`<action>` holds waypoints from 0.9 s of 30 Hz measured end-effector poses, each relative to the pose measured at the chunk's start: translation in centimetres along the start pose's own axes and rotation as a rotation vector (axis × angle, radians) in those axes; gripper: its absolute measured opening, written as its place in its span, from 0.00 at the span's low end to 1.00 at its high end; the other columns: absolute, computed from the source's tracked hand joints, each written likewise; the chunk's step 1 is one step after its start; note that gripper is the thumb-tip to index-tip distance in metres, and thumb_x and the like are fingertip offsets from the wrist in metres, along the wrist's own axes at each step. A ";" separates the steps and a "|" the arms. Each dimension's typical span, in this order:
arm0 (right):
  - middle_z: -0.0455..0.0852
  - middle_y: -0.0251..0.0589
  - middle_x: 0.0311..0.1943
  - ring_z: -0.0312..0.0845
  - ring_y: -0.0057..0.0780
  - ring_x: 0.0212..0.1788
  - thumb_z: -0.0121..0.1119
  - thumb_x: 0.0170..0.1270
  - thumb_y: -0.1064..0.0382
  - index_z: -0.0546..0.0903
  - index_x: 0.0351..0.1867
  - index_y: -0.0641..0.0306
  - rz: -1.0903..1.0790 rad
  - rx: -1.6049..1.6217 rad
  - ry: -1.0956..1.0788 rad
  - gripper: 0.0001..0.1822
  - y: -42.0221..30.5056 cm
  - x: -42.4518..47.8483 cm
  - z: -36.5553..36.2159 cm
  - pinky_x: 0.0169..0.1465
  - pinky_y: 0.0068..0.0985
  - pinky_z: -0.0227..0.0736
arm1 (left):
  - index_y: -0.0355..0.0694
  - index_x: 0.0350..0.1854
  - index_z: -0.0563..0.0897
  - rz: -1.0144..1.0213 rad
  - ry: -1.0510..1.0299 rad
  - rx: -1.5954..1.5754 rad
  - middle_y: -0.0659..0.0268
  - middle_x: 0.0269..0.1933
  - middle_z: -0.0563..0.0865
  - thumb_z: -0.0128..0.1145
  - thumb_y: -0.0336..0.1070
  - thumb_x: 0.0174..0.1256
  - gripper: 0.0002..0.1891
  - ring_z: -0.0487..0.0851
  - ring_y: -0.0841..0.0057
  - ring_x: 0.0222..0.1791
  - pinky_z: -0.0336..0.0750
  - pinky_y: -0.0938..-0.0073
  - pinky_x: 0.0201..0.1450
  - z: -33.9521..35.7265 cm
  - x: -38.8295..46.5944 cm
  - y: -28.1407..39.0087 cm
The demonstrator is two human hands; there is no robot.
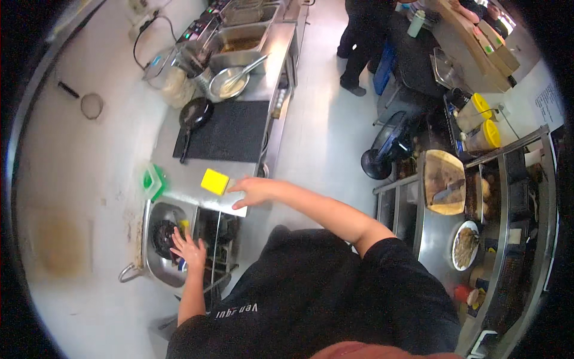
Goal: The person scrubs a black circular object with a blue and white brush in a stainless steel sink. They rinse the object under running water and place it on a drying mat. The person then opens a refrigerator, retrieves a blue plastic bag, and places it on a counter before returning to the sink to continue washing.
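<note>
My right hand (252,190) reaches over the edge of the steel counter (188,179), fingers apart, holding nothing. Its fingertips are close to a yellow sponge or cloth (215,181) lying on the counter; whether they touch it I cannot tell. My left hand (189,251) is spread over the steel sink (168,276), with nothing in it. Beneath it in the basin lies something dark and round (162,235), partly hidden, with a small yellow piece beside it. A green and clear plastic container (154,181) stands by the wall, just beyond the sink.
A black frying pan (196,114) rests partly on a black mat (237,130). Beyond it are a metal bowl with a whisk (229,83) and steel food pans (244,38). Steel shelving on the right holds a cutting board (444,166) with a knife. A person in dark trousers (358,49) stands in the aisle.
</note>
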State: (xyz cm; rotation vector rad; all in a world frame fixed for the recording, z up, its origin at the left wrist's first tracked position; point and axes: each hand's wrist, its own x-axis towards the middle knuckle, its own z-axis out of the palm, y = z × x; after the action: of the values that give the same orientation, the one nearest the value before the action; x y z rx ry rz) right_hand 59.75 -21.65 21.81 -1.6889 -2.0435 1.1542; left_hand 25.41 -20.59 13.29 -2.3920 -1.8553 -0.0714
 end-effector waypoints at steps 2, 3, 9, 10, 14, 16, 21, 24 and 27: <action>0.51 0.56 0.67 0.38 0.56 0.70 0.64 0.49 0.50 0.67 0.62 0.55 0.009 -0.410 0.358 0.36 1.0 -1.6 -1.6 0.64 0.60 0.44 | 0.42 0.59 0.68 0.039 0.045 -0.023 0.56 0.69 0.53 0.58 0.41 0.53 0.29 0.49 0.53 0.69 0.39 0.30 0.61 -0.6 2.0 3.1; 0.51 0.58 0.67 0.37 0.58 0.70 0.64 0.48 0.51 0.68 0.61 0.55 -0.082 -0.562 0.563 0.36 3.7 -0.8 -1.5 0.63 0.61 0.44 | 0.42 0.57 0.70 0.073 0.058 -0.024 0.57 0.69 0.55 0.57 0.41 0.53 0.26 0.49 0.54 0.69 0.38 0.30 0.61 -0.8 3.4 4.5; 0.51 0.58 0.67 0.35 0.58 0.70 0.62 0.50 0.54 0.70 0.60 0.53 0.165 -0.380 0.370 0.32 14.3 -2.6 -8.5 0.64 0.62 0.38 | 0.44 0.53 0.73 0.222 0.288 -0.117 0.57 0.67 0.59 0.56 0.42 0.55 0.22 0.54 0.54 0.68 0.38 0.33 0.63 -0.9 12.9 14.5; 0.52 0.57 0.67 0.37 0.59 0.70 0.61 0.51 0.52 0.70 0.60 0.53 0.253 -0.374 0.312 0.32 17.6 -2.9 -10.1 0.64 0.63 0.40 | 0.45 0.53 0.74 0.244 0.319 -0.138 0.56 0.66 0.60 0.55 0.41 0.57 0.20 0.56 0.54 0.67 0.40 0.34 0.63 -0.8 14.9 17.3; 0.67 0.51 0.60 0.60 0.51 0.63 0.57 0.56 0.47 0.70 0.60 0.55 0.430 -0.135 0.094 0.30 29.4 -8.1 -18.2 0.62 0.48 0.56 | 0.46 0.53 0.74 0.454 0.395 -0.365 0.55 0.65 0.62 0.54 0.39 0.58 0.19 0.57 0.53 0.66 0.41 0.35 0.64 -1.9 23.4 30.3; 0.74 0.52 0.54 0.69 0.48 0.56 0.57 0.57 0.47 0.70 0.59 0.58 0.457 -0.009 0.197 0.29 35.2 -11.2 -21.2 0.59 0.39 0.63 | 0.47 0.52 0.74 0.536 0.412 -0.438 0.55 0.65 0.62 0.54 0.38 0.58 0.18 0.57 0.54 0.67 0.40 0.36 0.64 -1.1 27.9 36.1; 0.80 0.54 0.43 0.76 0.48 0.46 0.53 0.60 0.48 0.76 0.50 0.63 0.772 0.077 0.391 0.23 43.8 -19.2 -24.8 0.51 0.36 0.70 | 0.46 0.53 0.74 0.734 0.400 -0.651 0.55 0.65 0.61 0.53 0.37 0.58 0.18 0.56 0.53 0.67 0.40 0.35 0.63 -0.9 37.6 52.3; 0.79 0.53 0.47 0.74 0.46 0.51 0.54 0.58 0.45 0.75 0.53 0.62 0.840 0.180 0.348 0.27 50.4 -21.9 -24.0 0.55 0.34 0.69 | 0.45 0.53 0.75 0.856 0.288 -0.764 0.54 0.65 0.61 0.55 0.34 0.54 0.20 0.55 0.52 0.67 0.41 0.35 0.63 -1.1 42.2 63.1; 0.79 0.52 0.49 0.74 0.44 0.53 0.53 0.57 0.44 0.73 0.56 0.62 0.909 0.255 0.371 0.30 52.0 -21.6 -27.1 0.57 0.32 0.66 | 0.45 0.52 0.75 0.949 0.272 -0.831 0.53 0.65 0.60 0.57 0.34 0.53 0.21 0.55 0.52 0.66 0.42 0.36 0.63 -2.1 46.8 72.6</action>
State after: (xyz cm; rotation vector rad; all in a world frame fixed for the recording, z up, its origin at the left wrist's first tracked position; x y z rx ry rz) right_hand 120.46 -29.43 9.23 -2.5164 -0.8417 1.1119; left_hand 107.45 6.35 15.94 -3.2561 -0.4381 -1.1703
